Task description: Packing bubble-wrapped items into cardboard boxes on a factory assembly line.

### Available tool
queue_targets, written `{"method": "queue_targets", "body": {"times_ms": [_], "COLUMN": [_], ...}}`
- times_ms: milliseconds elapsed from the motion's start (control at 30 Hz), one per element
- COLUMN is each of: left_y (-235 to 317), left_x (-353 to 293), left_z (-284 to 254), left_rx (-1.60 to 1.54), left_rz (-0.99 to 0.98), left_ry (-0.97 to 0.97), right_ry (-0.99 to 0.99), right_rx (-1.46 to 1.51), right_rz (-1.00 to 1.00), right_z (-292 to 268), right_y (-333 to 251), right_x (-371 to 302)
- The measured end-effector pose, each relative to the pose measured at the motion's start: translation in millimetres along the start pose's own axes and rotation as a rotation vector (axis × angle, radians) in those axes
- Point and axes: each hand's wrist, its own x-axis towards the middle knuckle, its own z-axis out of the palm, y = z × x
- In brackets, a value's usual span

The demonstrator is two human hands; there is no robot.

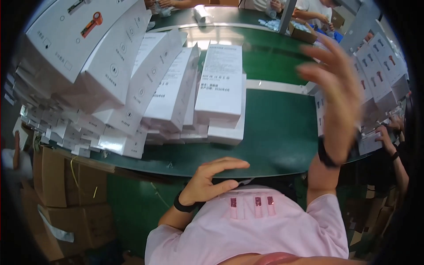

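My left hand [211,182] is held low in front of my chest, at the near edge of the green table [278,137]. Its fingers are stretched, the thumb stands apart, and nothing is in it. Raised over the right side of the table, my right hand [333,88] is smeared by motion, with fingers spread and no object visible in them. A white box [219,84] with dark print lies on top of other boxes left of the middle. More white boxes [170,92] lean and pile up to its left. The right hand is nearest to the boxes stacked on the right [377,66].
Cardboard cartons [79,221] stand on the floor at lower left. At right, another person's hand [386,138] touches a white box. Across the table, people handle small things near an open carton [302,32]. A grey post [287,17] rises at the back.
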Motion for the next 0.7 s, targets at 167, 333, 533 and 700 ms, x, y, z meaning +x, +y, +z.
{"method": "queue_targets", "body": {"times_ms": [167, 333, 533, 700], "left_y": [11.2, 12.0, 1.4, -2.8], "left_x": [-14.8, -2.9, 39.0, 53.5], "left_z": [1.4, 21.5, 34.6, 28.0], "left_rx": [0.139, 0.554, 0.975, 1.176], "left_rz": [0.08, 0.434, 0.347, 0.396], "left_ry": [0.125, 0.687, 0.781, 0.795], "right_ry": [-0.169, -0.392, -0.428, -0.513], "right_rx": [-0.144, 0.035, 0.11, 0.419], "right_rz": [0.097, 0.364, 0.509, 0.839], "right_z": [61.5, 82.1, 76.9, 50.6], "right_y": [101.4, 124.3, 134.9, 133.5], "right_x": [50.2, 63.7, 50.6, 5.9]}}
